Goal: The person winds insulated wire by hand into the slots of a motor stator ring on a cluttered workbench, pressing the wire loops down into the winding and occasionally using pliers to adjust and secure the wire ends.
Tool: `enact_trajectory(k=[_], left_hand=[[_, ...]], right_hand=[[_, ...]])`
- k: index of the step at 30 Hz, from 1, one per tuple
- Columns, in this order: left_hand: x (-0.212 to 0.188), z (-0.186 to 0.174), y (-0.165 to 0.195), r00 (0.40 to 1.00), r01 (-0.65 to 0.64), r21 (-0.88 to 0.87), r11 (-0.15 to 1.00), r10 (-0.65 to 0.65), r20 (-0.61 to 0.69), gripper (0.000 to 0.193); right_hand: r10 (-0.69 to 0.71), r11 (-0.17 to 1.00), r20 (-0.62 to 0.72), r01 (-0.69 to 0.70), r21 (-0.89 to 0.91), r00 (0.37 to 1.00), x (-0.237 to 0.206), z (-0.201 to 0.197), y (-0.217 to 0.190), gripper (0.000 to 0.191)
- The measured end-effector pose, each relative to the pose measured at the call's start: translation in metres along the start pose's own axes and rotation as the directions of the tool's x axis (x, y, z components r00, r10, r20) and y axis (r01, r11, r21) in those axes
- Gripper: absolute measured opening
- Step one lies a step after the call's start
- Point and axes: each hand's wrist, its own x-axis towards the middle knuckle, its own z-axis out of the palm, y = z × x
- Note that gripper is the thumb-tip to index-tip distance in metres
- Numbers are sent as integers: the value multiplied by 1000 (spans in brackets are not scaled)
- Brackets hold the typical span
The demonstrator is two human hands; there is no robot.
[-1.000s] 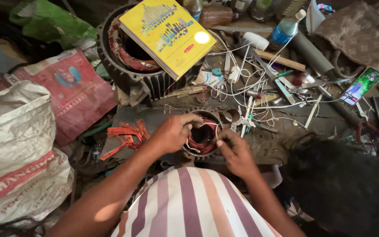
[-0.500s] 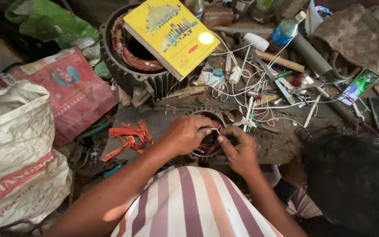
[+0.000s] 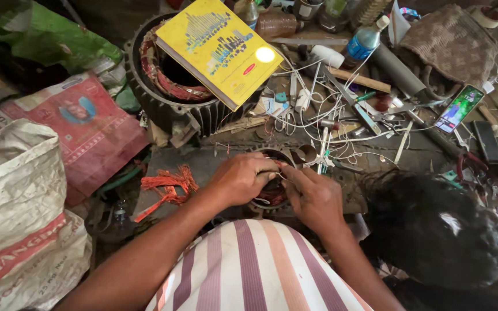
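Lying at the far left, a white sack (image 3: 12, 213) slumps beside a red bag (image 3: 82, 132), with a crumpled green bag (image 3: 53, 37) above them. Near the middle, a bundle of orange wire (image 3: 165, 187) rests on the table (image 3: 203, 167), just left of the left hand (image 3: 240, 178). That hand curls over a small round motor coil (image 3: 272, 193), its grip closed on the rim and the fingers (image 3: 266, 164) pinching a thin strand at the top edge. The right hand (image 3: 315, 198) touches the same coil from the other side, its fingertips (image 3: 286, 171) meeting the left ones and nipped together on the wire; the coil sits on the table between both hands, just ahead of the striped shirt (image 3: 249, 270). Behind it stands a large ribbed motor housing (image 3: 168, 98) with a yellow book (image 3: 217, 49) leaning across its opening. Further right, white wires (image 3: 318, 115) tangle among tools, a blue bottle (image 3: 361, 43) and a lit phone (image 3: 459, 108). Another person's dark hair (image 3: 433, 230) fills the lower right.
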Motion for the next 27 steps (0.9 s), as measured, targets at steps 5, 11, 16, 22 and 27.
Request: enact_trajectory(k=[5,11,16,22,27], left_hand=[[-6,-4,-1,998,-62,23,998,62,-11,22],[-11,2,-2,935,-286,181,941,315,-161,20],[-13,6,-5,906,-339,321,884,399,-140,11],[-15,-4,-4,964,-237,142,961,251,-91,16],[-18,-8,-6,973,-221,69,973,225,-44,13]], right_hand=[[-10,994,-95,21,111,995,-7,8,-5,19],[3,997,-152,9,78,988,-11,16,-10,15],[11,999,-169,-6,33,986,-16,20,-17,13],[51,987,-202,-19,158,978,-20,20,-19,10],[46,974,-233,8,225,971,-27,19,-17,10]])
